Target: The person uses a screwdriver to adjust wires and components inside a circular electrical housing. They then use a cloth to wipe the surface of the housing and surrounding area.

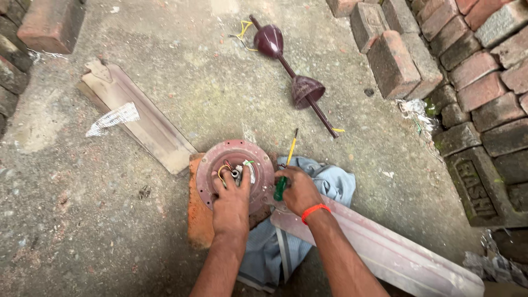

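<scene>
Gripping: right hand (297, 190) closed on green-handled screwdriver (285, 175), three o'clock of round maroon metal fan motor (235, 171).
Left hand (231, 199): fingers spread, pressing motor.
Risk: blade slipping could nick coloured wires (224, 168).

- Round maroon fan motor housing (235, 170), flat on brick, coloured wires at centre, under left hand (231, 204).
- Green-handled screwdriver (285, 175), upright-tilted, gripped in right hand (300, 191).

Rough grey concrete floor (165, 66) in daylight. Red bricks (484, 82) are stacked along the right; more bricks (33, 33) lie far left.
</scene>
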